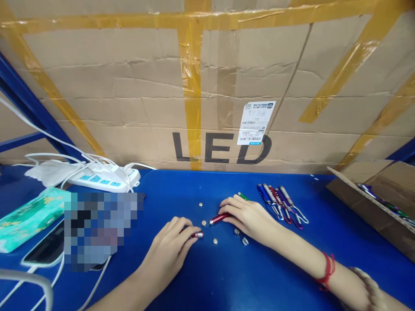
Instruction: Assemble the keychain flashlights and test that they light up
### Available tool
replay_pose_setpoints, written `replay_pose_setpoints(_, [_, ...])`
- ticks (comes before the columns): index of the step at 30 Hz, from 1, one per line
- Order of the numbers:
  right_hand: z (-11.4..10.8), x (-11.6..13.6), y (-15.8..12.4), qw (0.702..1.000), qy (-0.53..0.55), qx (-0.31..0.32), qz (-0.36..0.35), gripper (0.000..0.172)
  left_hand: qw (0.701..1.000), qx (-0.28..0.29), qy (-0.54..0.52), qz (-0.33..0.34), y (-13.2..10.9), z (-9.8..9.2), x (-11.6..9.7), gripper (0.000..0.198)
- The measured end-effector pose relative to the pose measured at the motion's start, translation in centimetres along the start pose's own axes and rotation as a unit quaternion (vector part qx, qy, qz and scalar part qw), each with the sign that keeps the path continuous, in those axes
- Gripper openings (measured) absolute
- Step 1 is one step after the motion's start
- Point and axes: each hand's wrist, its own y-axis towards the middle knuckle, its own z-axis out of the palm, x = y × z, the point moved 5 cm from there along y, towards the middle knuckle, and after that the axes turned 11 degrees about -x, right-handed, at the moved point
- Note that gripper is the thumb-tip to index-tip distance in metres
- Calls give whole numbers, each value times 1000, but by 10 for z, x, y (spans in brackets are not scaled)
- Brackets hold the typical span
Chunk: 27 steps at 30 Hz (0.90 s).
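My left hand (173,242) is closed on a short red piece with a silver end (199,235), pinched between thumb and fingers; the rest of the piece is hidden. A red metal tube (218,219), like the body of a small penlight, is in my right hand (243,214), its silver end pointing left. Around both hands lie several small round button cells, among them a silver one (215,241) between the hands and another (200,204) farther back. Just below my right hand lies a small silver piece (245,241). Behind that hand, a green penlight (242,196) is partly hidden.
Several finished-looking penlights with carabiner clips (275,196) lie in a row at the right. Beyond them stands an open cardboard box (372,211). At left are a power strip (106,179), a green tissue pack (35,216), a phone (45,246) and white cables. A large carton (145,99) closes off the back.
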Motion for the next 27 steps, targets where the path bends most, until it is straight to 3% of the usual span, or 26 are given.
replay_pose_setpoints(6, [-19,11,4,999,36,-26,9,20,998,-38,-30,-33,2,-7,-1,24])
replay_pose_setpoints(13, [-30,50,8,959,254,-116,45,12,994,-47,-94,-38,-5,-16,-10,32])
replay_pose_setpoints(16, [-23,69,5,939,317,-113,76,9,989,-43,-142,-21,-10,-17,-20,19])
replay_pose_setpoints(19, [-22,80,2,920,378,-66,84,20,979,-37,-201,5,-13,-16,-28,11])
replay_pose_setpoints(21, [-30,74,3,921,376,-56,83,32,976,-47,-213,-10,-13,-15,-26,12])
replay_pose_setpoints(24, [-51,41,6,945,286,-114,108,28,972,-72,-210,-73,-12,-18,-18,16])
replay_pose_setpoints(27, [-49,11,6,960,240,-33,140,18,968,-80,-212,-110,-12,-23,-15,21])
